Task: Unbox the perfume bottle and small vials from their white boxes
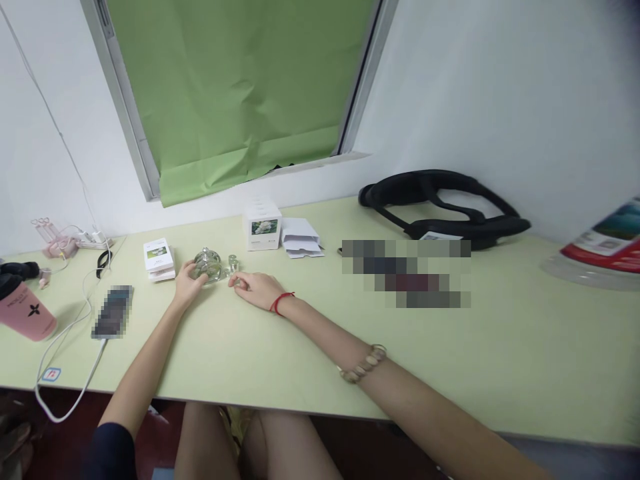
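Observation:
A clear round glass jar (208, 265) with a knobbed top stands on the pale green table. My left hand (188, 285) is closed on its left and near side, thumb in front. Just right of the jar is a small clear glass piece (233, 261), short and cylindrical. My right hand (259, 291), a red string at its wrist, rests right beside that piece with fingers curled together. Whatever its fingertips may hold is too small to make out.
White picture boxes (263, 233) and an opened white carton (301, 237) stand behind. Another white box (159, 259) is left of the jar. Further left are a phone (113, 312) on a white cable and a pink cup (27, 312). A black headset (445, 207) lies right.

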A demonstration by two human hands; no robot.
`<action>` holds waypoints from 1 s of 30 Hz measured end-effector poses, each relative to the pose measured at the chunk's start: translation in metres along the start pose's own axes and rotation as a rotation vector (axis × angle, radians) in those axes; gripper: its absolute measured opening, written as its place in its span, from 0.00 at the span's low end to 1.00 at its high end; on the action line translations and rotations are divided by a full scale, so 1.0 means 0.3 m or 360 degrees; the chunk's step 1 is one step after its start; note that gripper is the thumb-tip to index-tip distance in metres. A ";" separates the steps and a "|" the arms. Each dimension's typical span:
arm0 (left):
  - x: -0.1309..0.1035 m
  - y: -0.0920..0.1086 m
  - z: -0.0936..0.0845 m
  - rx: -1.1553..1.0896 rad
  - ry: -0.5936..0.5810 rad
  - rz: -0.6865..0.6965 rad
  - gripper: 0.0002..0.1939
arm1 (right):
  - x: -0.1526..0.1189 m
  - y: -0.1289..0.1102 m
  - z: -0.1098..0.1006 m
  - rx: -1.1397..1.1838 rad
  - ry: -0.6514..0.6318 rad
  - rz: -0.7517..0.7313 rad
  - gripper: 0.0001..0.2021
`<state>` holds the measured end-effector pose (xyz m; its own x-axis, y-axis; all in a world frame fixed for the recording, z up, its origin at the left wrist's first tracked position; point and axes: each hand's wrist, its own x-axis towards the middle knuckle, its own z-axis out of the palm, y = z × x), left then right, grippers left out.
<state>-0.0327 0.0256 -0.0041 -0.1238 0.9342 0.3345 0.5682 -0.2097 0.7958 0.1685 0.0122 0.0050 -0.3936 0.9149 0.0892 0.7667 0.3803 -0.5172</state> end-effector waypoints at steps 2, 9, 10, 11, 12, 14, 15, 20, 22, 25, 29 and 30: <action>0.002 -0.003 -0.001 -0.0017 0.0007 0.0010 0.12 | -0.002 -0.002 -0.002 0.0002 0.0000 0.0008 0.11; 0.000 -0.007 0.002 -0.0079 0.0163 -0.0101 0.18 | -0.002 -0.002 -0.003 0.0013 0.0003 0.0023 0.11; -0.002 -0.007 0.004 -0.0103 0.0181 -0.0082 0.20 | -0.001 -0.002 -0.003 0.0022 0.0004 0.0021 0.12; -0.003 -0.008 0.006 -0.0126 0.0191 -0.0051 0.22 | -0.001 -0.001 -0.002 0.0028 0.0007 0.0018 0.11; -0.004 -0.008 0.008 -0.0143 0.0187 -0.0019 0.26 | 0.000 0.000 -0.001 0.0032 0.0011 0.0014 0.11; -0.007 -0.009 0.013 -0.0135 0.0122 0.0028 0.34 | 0.001 0.000 0.000 0.0033 0.0018 0.0009 0.11; -0.008 -0.009 0.014 -0.0107 0.0075 0.0051 0.37 | 0.001 0.001 0.000 0.0033 0.0021 0.0006 0.11; -0.017 -0.006 0.017 0.0097 -0.0025 0.0165 0.42 | 0.001 0.001 0.001 0.0038 0.0020 -0.0001 0.11; -0.020 0.000 0.017 0.0151 -0.0043 0.0173 0.42 | 0.002 0.002 0.001 0.0038 0.0018 0.0001 0.11; -0.026 0.011 0.017 0.0257 -0.0041 0.0182 0.41 | 0.003 0.004 0.003 0.0024 0.0020 -0.0002 0.11; -0.032 0.019 0.018 0.0371 -0.0065 0.0209 0.38 | 0.005 0.007 0.007 0.0011 0.0016 -0.0006 0.11; -0.032 0.020 0.017 0.0380 -0.0068 0.0220 0.37 | 0.005 0.007 0.007 0.0007 0.0018 -0.0005 0.11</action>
<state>-0.0240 0.0168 -0.0052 -0.0003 0.9139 0.4059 0.7534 -0.2667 0.6011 0.1684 0.0142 0.0021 -0.3902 0.9152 0.1005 0.7633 0.3826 -0.5206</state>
